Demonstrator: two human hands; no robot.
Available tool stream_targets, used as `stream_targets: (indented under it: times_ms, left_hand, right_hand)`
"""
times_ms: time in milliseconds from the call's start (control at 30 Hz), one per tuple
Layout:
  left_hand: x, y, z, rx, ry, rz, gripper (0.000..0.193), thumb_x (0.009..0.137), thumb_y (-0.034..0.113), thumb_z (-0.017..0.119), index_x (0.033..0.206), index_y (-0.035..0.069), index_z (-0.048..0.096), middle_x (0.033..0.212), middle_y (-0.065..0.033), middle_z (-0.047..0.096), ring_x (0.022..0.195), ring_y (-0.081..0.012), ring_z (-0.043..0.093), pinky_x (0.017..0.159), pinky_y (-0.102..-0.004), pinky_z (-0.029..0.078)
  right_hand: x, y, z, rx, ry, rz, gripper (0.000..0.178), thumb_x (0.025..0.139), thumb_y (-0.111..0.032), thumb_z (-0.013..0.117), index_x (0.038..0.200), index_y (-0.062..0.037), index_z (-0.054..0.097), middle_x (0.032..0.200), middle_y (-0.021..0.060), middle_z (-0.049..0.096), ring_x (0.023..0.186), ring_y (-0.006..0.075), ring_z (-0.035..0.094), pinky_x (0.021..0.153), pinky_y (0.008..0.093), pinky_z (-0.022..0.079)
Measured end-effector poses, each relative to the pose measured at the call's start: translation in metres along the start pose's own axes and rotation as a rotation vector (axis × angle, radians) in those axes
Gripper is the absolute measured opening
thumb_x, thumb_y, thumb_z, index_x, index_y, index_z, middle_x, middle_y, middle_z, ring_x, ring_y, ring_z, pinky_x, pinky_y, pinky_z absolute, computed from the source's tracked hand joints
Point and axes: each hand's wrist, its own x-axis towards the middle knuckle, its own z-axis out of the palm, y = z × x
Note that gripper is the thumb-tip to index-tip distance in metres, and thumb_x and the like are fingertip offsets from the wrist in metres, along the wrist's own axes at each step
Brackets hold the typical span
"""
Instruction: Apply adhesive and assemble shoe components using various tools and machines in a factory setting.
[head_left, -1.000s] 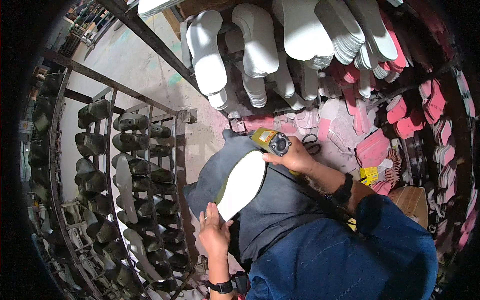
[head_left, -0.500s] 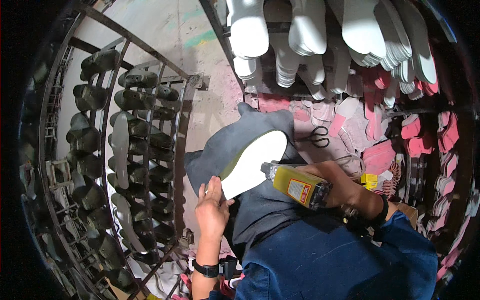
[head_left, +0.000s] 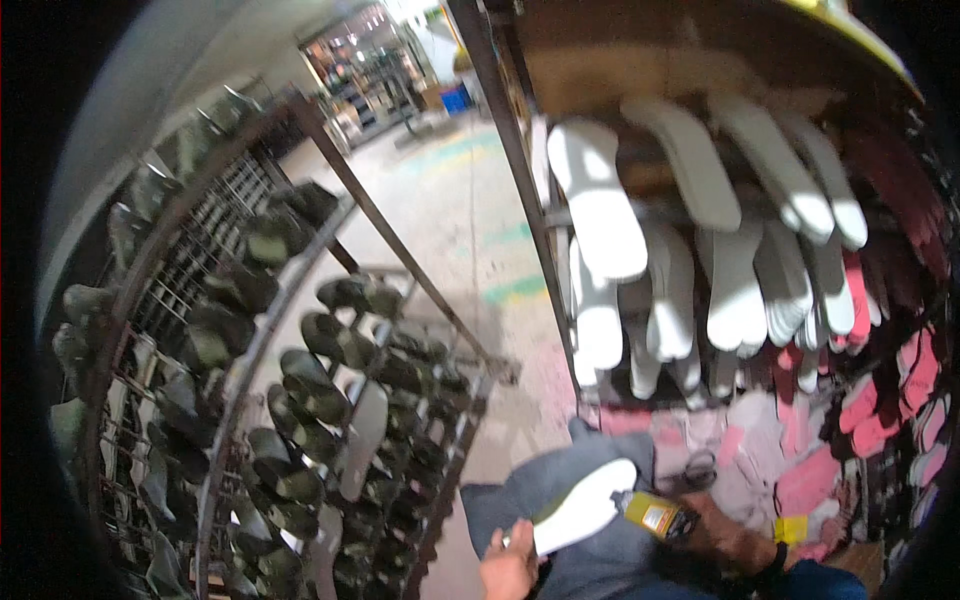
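In the lower middle, a white insole (head_left: 585,508) lies over my lap, on the dark grey cloth (head_left: 490,497) there. An olive rim along its side looks like a shoe last beneath it, mostly hidden. My left hand (head_left: 510,563) is closed on the near end of the insole, fingers along its edge and a ring on one. In my right hand (head_left: 722,535) is a yellow staple gun (head_left: 652,515). Its nose meets the right edge of the insole, and I cannot tell whether it touches.
A metal rack (head_left: 350,190) with several dark green shoe lasts (head_left: 335,340) fills the left. On the right, another rack (head_left: 512,165) holds stacks of white insoles (head_left: 600,200). Pink insoles (head_left: 810,480) and black scissors (head_left: 698,468) lie below it. Concrete floor (head_left: 450,190) runs between the racks.
The view has tilted up, so my hands and the insole now sit lower and more of the floor and racks shows. Both hands keep their hold on the insole and staple gun.
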Motion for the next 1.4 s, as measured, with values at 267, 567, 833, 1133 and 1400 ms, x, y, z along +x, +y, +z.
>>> stream_targets:
  times_ms: [267,567,833,1133,1400]
  left_hand:
    - [0.000,0.012,-0.017,0.092,-0.205,-0.133,0.080,0.068,0.011,0.068,0.141,0.005,0.034,0.130,-0.0181,0.049,0.109,-0.0412,0.051,0.090,-0.0391,0.046]
    - [-0.054,0.021,0.005,-1.689,-0.130,-0.716,0.055,0.071,0.011,0.071,0.122,0.001,0.055,0.096,-0.0106,0.065,0.083,-0.0256,0.063,0.074,-0.0345,0.053]
    - [-0.134,-0.028,-0.043,-1.910,0.975,-0.194,0.078,0.061,0.028,0.074,0.128,-0.001,0.046,0.113,-0.0183,0.059,0.087,-0.0338,0.064,0.068,-0.0420,0.056]
    - [-0.168,-0.139,-0.244,-1.824,1.402,0.347,0.058,0.087,0.051,0.053,0.127,0.009,0.047,0.112,-0.0165,0.060,0.079,-0.0330,0.065,0.040,-0.0364,0.053]
    - [-0.160,-0.247,-0.317,-2.142,1.326,0.461,0.065,0.088,0.048,0.059,0.120,-0.007,0.045,0.089,-0.0123,0.058,0.054,-0.0108,0.037,0.040,-0.0227,0.031]
  right_hand:
    - [0.004,0.027,0.012,-0.060,0.156,-0.003,0.041,0.069,-0.021,0.079,0.100,0.0014,0.066,0.081,0.0071,0.070,0.070,0.0097,0.064,0.065,0.0260,0.052]
    - [0.007,-0.012,0.007,-0.100,0.298,0.072,0.038,0.065,-0.021,0.080,0.089,0.0042,0.065,0.074,0.0090,0.067,0.065,0.0129,0.062,0.063,0.0274,0.051]
    - [0.023,0.028,0.011,0.073,0.411,0.226,0.042,0.061,0.004,0.073,0.099,0.0021,0.054,0.071,0.0068,0.059,0.050,0.0166,0.058,0.046,0.0292,0.048]
    - [0.038,0.108,-0.003,-0.076,0.378,0.177,0.078,0.059,0.003,0.073,0.122,0.0008,0.027,0.091,0.0156,0.054,0.058,0.0206,0.058,0.048,0.0322,0.049]
    - [0.020,0.056,0.013,-0.155,0.379,0.060,0.050,0.058,-0.002,0.075,0.104,0.0029,0.056,0.080,0.0104,0.063,0.058,0.0175,0.061,0.052,0.0309,0.050]
